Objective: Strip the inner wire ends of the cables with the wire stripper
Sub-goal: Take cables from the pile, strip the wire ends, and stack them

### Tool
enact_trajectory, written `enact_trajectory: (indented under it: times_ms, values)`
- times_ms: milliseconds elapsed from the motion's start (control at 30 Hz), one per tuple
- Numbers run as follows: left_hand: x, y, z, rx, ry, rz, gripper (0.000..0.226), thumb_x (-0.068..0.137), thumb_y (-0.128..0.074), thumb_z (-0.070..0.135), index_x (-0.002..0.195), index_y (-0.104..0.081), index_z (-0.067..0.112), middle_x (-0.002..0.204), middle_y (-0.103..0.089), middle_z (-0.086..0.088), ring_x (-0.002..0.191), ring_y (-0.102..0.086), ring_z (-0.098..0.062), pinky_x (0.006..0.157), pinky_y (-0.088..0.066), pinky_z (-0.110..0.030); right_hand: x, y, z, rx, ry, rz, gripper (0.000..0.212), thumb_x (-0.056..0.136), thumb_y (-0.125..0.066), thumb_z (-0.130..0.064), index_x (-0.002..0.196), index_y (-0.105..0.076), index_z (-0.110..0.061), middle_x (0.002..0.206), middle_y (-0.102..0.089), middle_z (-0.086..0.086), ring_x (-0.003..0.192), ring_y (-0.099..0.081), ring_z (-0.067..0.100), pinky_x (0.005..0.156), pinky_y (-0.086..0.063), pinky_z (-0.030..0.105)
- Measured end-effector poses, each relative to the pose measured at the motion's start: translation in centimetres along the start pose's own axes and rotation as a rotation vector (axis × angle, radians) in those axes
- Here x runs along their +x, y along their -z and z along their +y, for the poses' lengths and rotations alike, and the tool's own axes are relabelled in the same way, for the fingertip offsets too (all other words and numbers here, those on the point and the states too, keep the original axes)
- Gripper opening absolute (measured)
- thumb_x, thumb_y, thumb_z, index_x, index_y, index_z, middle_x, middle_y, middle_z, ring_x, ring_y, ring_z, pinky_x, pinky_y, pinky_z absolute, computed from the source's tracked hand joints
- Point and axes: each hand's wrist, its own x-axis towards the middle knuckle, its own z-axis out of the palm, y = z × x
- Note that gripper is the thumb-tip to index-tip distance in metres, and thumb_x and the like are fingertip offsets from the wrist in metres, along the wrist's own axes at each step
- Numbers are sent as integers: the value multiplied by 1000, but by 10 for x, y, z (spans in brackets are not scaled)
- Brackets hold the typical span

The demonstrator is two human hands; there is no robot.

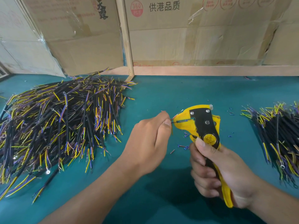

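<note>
Two heaps of black cables flank me on the green bench (161, 97): a big pile (56, 126) to my left and a smaller pile (281, 135) at the right edge. Cardboard boxes (194, 33) stand along the back, and snipped bits of insulation (182, 147) lie scattered between my hands. My right hand (215, 175) grips the handles of the yellow and black wire stripper (203, 125), its head tipped up and left. My left hand (150, 139) pinches a thin wire (174, 122) just beside the stripper's mouth, the wire's end reaching into it.
</note>
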Motion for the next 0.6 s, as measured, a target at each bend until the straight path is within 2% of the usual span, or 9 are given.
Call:
enact_trajectory:
  times_ms: [133,433,600]
  values:
    - [1,2,-1,30,-10,-6,29,93,-29,40,65,-24,32,57,-31,4,54,-29,-20,51,-20,-32,-1,1,-1,25,-17,-30,61,63,-89,-57,65,-47,-12,51,-27,1,36,-23,11,41,-30,19]
    - [4,14,-9,129,-109,-81,36,81,-49,45,67,-33,17,58,-27,1,56,-29,-25,50,-27,-35,-2,9,-2,63,-26,-138,57,72,-84,-56,69,-49,-12,52,-30,0,37,-26,9,41,-32,18]
    - [7,20,-16,200,-152,-115,36,79,-52,43,65,-26,23,54,-21,2,55,-24,-23,50,-19,-28,-3,9,-1,57,-51,-162,56,72,-83,-58,72,-51,-12,54,-31,0,38,-26,9,41,-31,18]
